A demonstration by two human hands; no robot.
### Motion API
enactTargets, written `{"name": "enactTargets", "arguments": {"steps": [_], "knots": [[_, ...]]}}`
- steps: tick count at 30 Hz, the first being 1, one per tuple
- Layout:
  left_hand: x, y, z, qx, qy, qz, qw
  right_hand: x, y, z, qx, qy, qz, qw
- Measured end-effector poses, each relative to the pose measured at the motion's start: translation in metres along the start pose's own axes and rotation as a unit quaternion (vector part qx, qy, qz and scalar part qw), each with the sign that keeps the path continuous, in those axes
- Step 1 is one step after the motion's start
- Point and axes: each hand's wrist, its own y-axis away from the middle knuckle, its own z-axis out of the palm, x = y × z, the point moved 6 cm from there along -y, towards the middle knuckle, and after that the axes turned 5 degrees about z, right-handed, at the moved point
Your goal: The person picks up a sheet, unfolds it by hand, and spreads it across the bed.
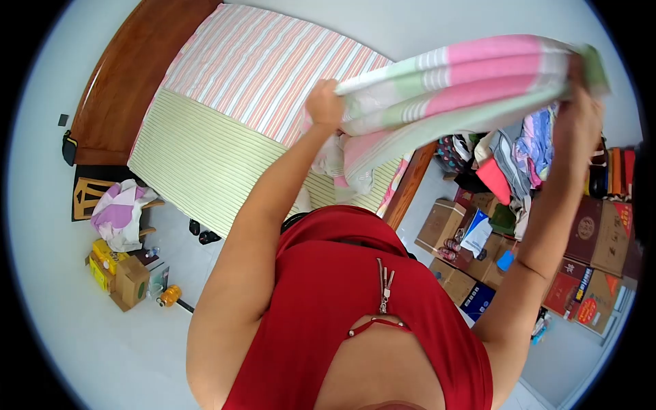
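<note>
A pink, green and white striped sheet (471, 75) stretches between my two raised hands, and its lower folds hang down over the foot of the bed. My left hand (324, 104) is closed on one edge of it, above the mattress. Out to the right, my right hand (581, 102) grips the other end, partly smeared by motion. Below the cloth lies the bed, covered with a pale green striped mat (212, 160) and a pink-orange striped sheet (273, 65) along the wall side.
A brown wooden headboard (130, 75) stands at the left. A chair (89, 195) with a purple and white cloth (121, 208) is beside the bed. Cardboard boxes (441, 225) and a pile of clothes (509, 164) fill the right side. An orange jug (169, 295) stands on the floor.
</note>
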Motion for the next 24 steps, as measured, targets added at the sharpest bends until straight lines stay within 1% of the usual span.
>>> {"name": "enactTargets", "arguments": {"steps": [1,4,7,10,11,14,15,18,20,21,22,23,24], "knots": [[-0.021,-0.001,0.000,-0.003,-0.025,-0.040,0.999,-0.004,-0.006,-0.026,0.029,0.024,-0.011,0.999],[-0.057,0.001,-0.004,-0.051,-0.090,-0.068,0.992,-0.008,-0.016,-0.104,0.106,0.084,-0.030,0.990],[-0.063,0.010,0.008,-0.118,-0.075,-0.142,0.980,-0.010,-0.021,-0.184,0.179,0.158,-0.031,0.971],[-0.042,0.010,0.023,-0.103,-0.052,-0.133,0.984,-0.015,-0.021,-0.260,0.243,0.229,-0.024,0.942],[-0.034,0.008,0.028,-0.086,-0.034,-0.118,0.989,-0.016,-0.020,-0.282,0.260,0.252,-0.020,0.932],[-0.016,0.006,0.044,-0.077,-0.016,-0.117,0.990,-0.024,-0.015,-0.344,0.310,0.309,-0.005,0.899],[-0.020,0.012,0.053,-0.089,-0.022,-0.137,0.986,-0.028,-0.013,-0.362,0.325,0.326,0.000,0.888],[-0.073,0.055,0.089,-0.225,-0.042,-0.232,0.945,-0.035,-0.005,-0.415,0.368,0.368,0.015,0.854],[-0.100,0.045,0.096,-0.239,-0.086,-0.216,0.943,-0.042,-0.002,-0.446,0.393,0.392,0.023,0.832],[-0.111,0.016,0.099,-0.147,-0.089,-0.153,0.973,-0.044,0.002,-0.461,0.403,0.405,0.028,0.820],[-0.099,-0.038,0.086,-0.157,-0.122,-0.124,0.972,-0.047,0.004,-0.474,0.412,0.416,0.031,0.810],[-0.086,-0.101,0.069,-0.108,-0.108,-0.072,0.986,-0.047,0.006,-0.487,0.420,0.427,0.038,0.800],[-0.075,-0.167,0.053,-0.069,-0.096,-0.054,0.992,-0.049,0.006,-0.503,0.427,0.438,0.044,0.790]]}}
